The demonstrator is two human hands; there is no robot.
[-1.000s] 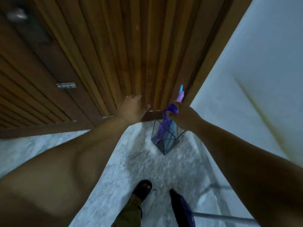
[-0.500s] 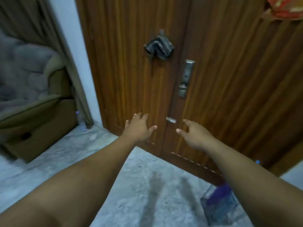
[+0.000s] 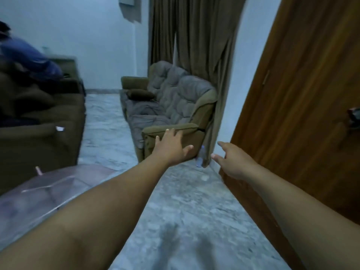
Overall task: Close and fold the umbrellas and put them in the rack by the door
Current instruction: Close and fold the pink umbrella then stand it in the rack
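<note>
Clear plastic, ribbed and pink-tipped: an open umbrella (image 3: pixel 48 189) lies on the marble floor (image 3: pixel 191 211) at near left. Both arms reach forward. Left hand (image 3: pixel 172 146) is empty, fingers spread; right hand (image 3: pixel 232 159) is empty, fingers loosely extended, beside the wooden door (image 3: pixel 303 106). No rack is visible. Likely step: fetching this umbrella. Next requires turning left, stooping, grasping its shaft.

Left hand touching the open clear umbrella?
Apart. Head view: the left hand reaches forward with fingers spread, while the umbrella lies on the floor, well off to its left.
</note>
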